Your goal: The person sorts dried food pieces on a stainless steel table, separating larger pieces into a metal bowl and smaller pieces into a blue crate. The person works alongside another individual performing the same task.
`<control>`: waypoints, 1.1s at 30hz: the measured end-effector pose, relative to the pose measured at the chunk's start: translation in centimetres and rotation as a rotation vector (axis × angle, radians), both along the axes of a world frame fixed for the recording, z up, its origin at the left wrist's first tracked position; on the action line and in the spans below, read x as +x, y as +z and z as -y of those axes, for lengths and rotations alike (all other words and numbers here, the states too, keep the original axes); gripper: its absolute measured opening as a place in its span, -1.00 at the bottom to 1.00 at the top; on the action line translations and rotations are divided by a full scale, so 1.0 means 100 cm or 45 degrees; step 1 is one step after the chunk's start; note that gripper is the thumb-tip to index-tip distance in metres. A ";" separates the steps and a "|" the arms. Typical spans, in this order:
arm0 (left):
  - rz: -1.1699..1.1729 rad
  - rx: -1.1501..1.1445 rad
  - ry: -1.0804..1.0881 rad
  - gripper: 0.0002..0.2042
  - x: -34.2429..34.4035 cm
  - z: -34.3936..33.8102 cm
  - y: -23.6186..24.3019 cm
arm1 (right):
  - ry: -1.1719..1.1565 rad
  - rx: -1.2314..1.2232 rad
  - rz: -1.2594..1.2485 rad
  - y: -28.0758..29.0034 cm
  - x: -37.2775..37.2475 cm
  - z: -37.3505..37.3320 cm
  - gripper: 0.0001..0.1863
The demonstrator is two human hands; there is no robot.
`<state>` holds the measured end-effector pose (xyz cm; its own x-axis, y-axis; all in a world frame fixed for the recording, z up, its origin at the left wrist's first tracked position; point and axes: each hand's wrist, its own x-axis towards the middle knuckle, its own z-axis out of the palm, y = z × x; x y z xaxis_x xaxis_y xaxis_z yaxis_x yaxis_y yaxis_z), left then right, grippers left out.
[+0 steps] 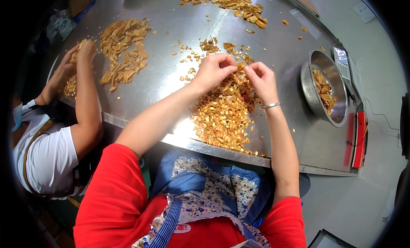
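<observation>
From where I stand, both hands meet over the upper part of the loose pile (224, 117) of small golden pieces, well in from the near edge (192, 144) of the metal worktop (279, 135). The left hand (214, 70) has its thumb and forefinger drawn together at the tips; the right hand (261, 80), with a silver bracelet (270, 105) at its wrist, pinches the same way, just beside it. A small brown piece (240, 67) shows between the two sets of fingers, but I cannot tell whether either hand has hold of it. The pile widens below the hands and runs down close to the near edge, with stray bits scattered beyond its upper end. To the right, a stretch of metal gives room between the pile and the steel bowl (308, 83), which stands near the worktop's right edge with brown slices (323, 90) in it. To the left, a wider stretch separates the pile from a heap of flat slices (124, 51). Another heap (232, 2) lies toward the far side. At the left edge sits a co-worker (53, 149), whose hands are well apart from these two.
</observation>
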<state>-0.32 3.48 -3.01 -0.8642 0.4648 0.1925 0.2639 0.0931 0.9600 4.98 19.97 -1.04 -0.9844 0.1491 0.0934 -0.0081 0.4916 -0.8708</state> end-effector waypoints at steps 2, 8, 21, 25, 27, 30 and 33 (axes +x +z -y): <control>0.075 0.073 0.018 -0.94 0.001 0.000 -0.002 | -0.013 0.338 -0.218 0.004 0.004 0.013 -0.85; 0.290 0.336 -0.085 -0.96 0.004 -0.003 -0.002 | 0.060 -0.028 -0.147 0.001 0.008 0.023 -0.81; 0.436 0.492 0.059 -0.96 0.001 -0.003 -0.002 | -0.028 -0.381 -0.271 -0.006 0.005 0.015 -0.80; 0.040 0.259 0.049 -0.95 0.003 -0.007 -0.007 | -0.105 -0.157 -0.329 -0.001 0.008 0.024 -0.77; 0.021 0.174 0.051 -0.95 0.007 -0.008 -0.005 | -0.105 -0.172 -0.266 -0.010 0.003 0.020 -0.79; -0.023 0.239 0.066 -0.91 0.006 -0.011 -0.006 | -0.066 -0.353 -0.196 -0.014 0.002 0.015 -0.84; 0.034 0.270 0.092 -0.85 0.006 -0.008 -0.007 | -0.087 -0.209 -0.259 -0.013 0.003 0.019 -0.85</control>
<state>0.28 4.27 -3.69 -0.8999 0.3529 0.2561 0.2384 -0.0935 0.9667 5.27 18.03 -2.37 -0.9351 0.2436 0.2573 -0.1628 0.3497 -0.9226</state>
